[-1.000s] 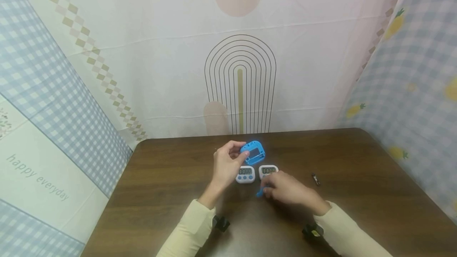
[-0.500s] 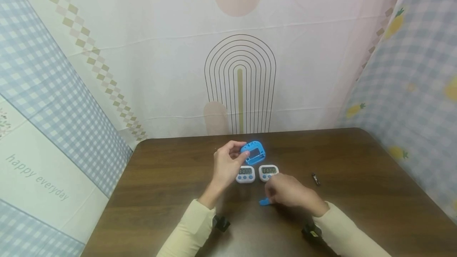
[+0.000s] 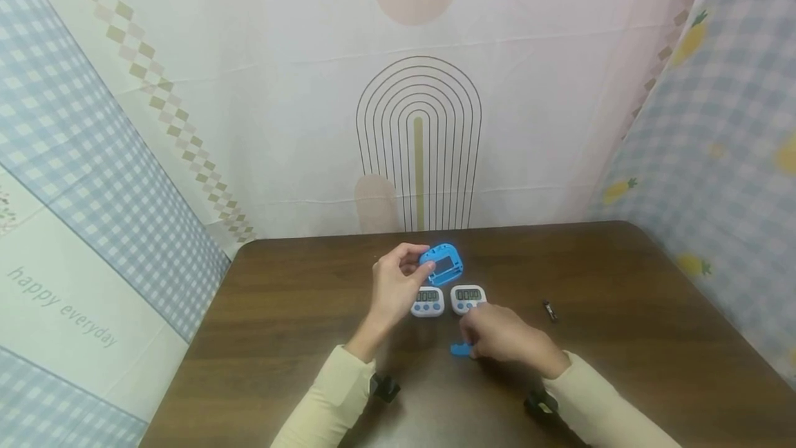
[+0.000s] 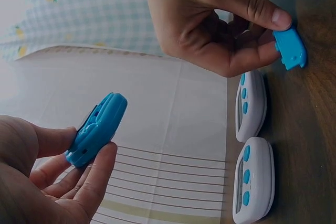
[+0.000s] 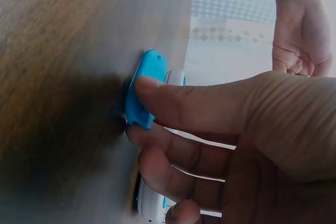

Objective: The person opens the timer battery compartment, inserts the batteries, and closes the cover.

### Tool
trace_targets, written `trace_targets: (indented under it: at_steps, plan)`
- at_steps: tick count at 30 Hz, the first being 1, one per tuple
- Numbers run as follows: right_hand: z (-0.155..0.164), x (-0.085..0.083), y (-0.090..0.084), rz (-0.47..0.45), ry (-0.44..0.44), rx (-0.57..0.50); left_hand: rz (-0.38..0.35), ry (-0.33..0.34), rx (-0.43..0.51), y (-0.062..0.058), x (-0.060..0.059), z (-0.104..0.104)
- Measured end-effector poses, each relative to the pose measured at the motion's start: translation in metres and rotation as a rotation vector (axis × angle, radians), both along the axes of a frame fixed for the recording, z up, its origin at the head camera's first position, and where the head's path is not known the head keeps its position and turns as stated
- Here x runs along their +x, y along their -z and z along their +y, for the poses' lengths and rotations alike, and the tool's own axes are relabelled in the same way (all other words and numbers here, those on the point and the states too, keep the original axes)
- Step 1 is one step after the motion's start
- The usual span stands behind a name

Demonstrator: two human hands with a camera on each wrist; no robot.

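Note:
My left hand (image 3: 394, 285) holds a blue timer (image 3: 448, 265) by its left side, raised behind the two white timers. A dark rectangular recess shows in its face in the head view. In the left wrist view the thumb and fingertips pinch the blue timer (image 4: 97, 132). My right hand (image 3: 506, 334) is low over the table, in front of the right-hand white timer (image 3: 468, 294). Between thumb and index finger it pinches a small blue plastic cover (image 5: 152, 66), which has small tabs along its edge. Whether the cover touches the table is unclear.
A second white timer (image 3: 427, 304) with blue buttons sits just left of the first. A small battery (image 3: 550, 310) lies farther right on the brown table (image 3: 280, 337). A patterned cloth (image 3: 298, 123) hangs behind the table.
My right hand has brought the blue cover a little toward me, away from the right white timer, then stayed nearly still. The left hand keeps the blue timer in place.

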State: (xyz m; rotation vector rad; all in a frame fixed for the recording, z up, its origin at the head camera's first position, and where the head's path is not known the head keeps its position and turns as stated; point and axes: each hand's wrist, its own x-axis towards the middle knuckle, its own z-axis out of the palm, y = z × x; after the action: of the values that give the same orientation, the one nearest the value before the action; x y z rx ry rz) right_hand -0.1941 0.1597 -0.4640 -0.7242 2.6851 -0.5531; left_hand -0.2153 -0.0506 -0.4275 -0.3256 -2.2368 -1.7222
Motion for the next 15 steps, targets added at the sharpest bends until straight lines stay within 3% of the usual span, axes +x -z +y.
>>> trace_targets:
  at_steps: [15]
  plan:
    - [0.0026, -0.0019, -0.0073, 0.046, 0.028, 0.001, 0.007, 0.006, -0.013, -0.0012, 0.0001, 0.0013]
